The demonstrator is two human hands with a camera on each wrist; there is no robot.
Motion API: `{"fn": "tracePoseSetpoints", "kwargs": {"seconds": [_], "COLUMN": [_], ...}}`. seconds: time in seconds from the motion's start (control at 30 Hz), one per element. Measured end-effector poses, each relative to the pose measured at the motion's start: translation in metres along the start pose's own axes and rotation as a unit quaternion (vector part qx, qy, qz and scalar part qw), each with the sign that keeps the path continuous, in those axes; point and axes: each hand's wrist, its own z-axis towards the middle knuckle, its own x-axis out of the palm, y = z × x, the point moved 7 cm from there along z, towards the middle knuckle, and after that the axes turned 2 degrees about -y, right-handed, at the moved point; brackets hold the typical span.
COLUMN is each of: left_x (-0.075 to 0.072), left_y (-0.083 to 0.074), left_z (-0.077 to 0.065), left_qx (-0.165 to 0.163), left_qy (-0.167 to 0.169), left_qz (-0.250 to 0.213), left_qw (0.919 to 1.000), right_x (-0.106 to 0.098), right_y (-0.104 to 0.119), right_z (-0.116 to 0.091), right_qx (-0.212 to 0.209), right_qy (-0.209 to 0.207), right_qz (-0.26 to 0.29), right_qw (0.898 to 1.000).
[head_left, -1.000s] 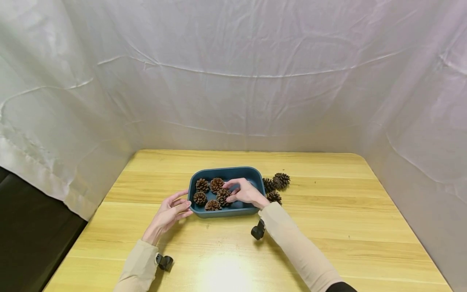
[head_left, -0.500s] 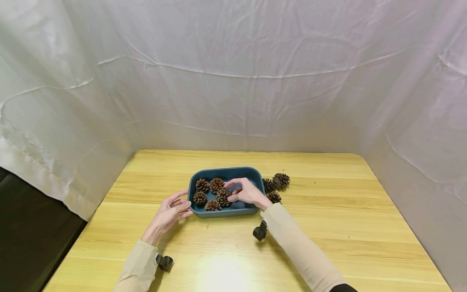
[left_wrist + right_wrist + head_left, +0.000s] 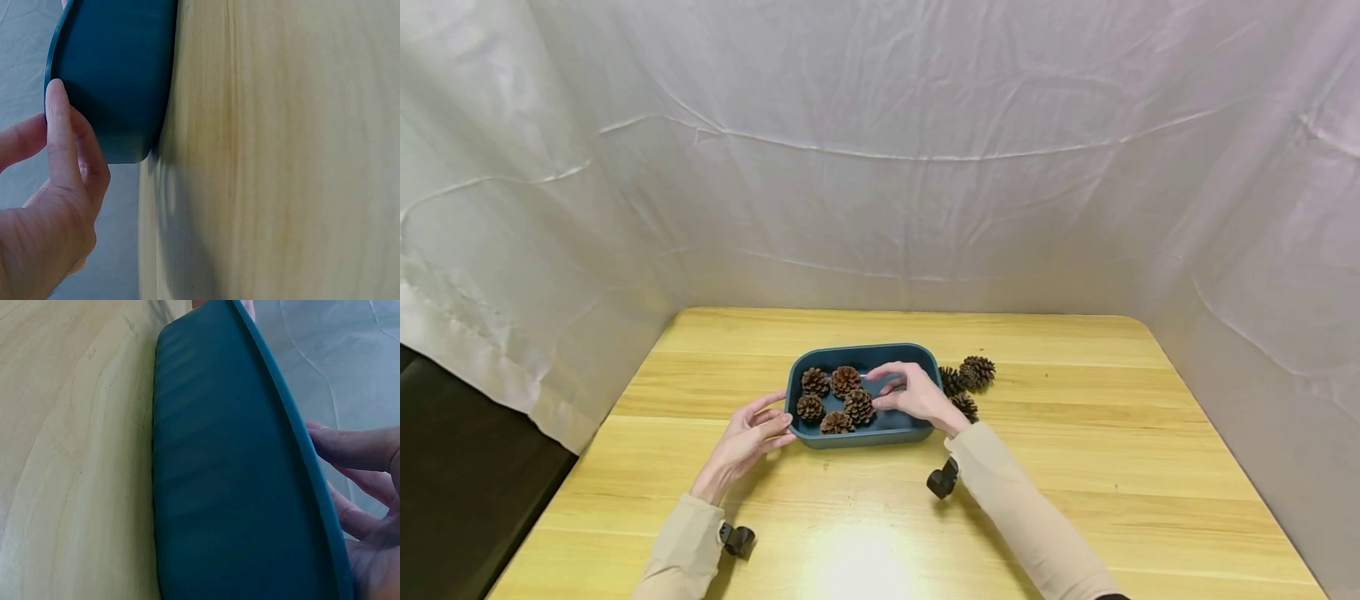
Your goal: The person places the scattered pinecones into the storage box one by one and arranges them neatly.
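Observation:
In the head view a dark blue rectangular bin (image 3: 902, 433) sits on the table, with several brown pinecones in its left half. At its left end my left hand (image 3: 747, 442) holds the wall, thumb at the rim and fingers against the outside. The left wrist view shows that thumb (image 3: 59, 119) on the bin's edge (image 3: 112, 150). My right hand (image 3: 917, 398) hovers inside the bin's right half, fingers apart and loosely bent. Its thumb tip is beside the nearest pinecone (image 3: 859, 406); whether they touch I cannot tell. In the right wrist view the bin's wall (image 3: 231, 456) hides much of this hand.
Just outside the bin's right end lie several more pinecones (image 3: 977, 372) on the wooden table (image 3: 1075, 467), one partly hidden by the right wrist. Pale cloth (image 3: 910, 167) hangs behind and at the sides. A black surface (image 3: 467, 475) is at the left.
My right hand has drawn slightly right, away from the pinecone, and its fingers have parted from it. The pinecones in the bin and my left hand look nearly unchanged.

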Motion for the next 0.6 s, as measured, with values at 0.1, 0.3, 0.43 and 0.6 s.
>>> {"fn": "tracePoseSetpoints", "kwargs": {"seconds": [0.1,0.3,0.43,0.6], "left_x": [0.0,0.002,0.002,0.002], "left_y": [0.0,0.0,-0.001,-0.001], "left_z": [0.0,0.0,0.0,0.0], "left_qx": [0.001,0.002,0.002,0.003], "left_qy": [0.001,0.005,0.006,0.008], "left_qz": [-0.001,-0.002,-0.004,-0.01], "left_qw": [1.0,1.0,1.0,0.9999], "right_x": [-0.006,-0.02,-0.031,-0.049], "right_y": [0.002,0.003,0.002,0.002], "right_z": [-0.005,-0.015,-0.021,-0.032], "right_qx": [-0.015,-0.042,-0.062,-0.103], "right_qy": [-0.011,-0.035,-0.066,-0.128], "right_qz": [0.001,0.028,0.053,0.072], "right_qw": [1.0,0.998,0.994,0.984]}}
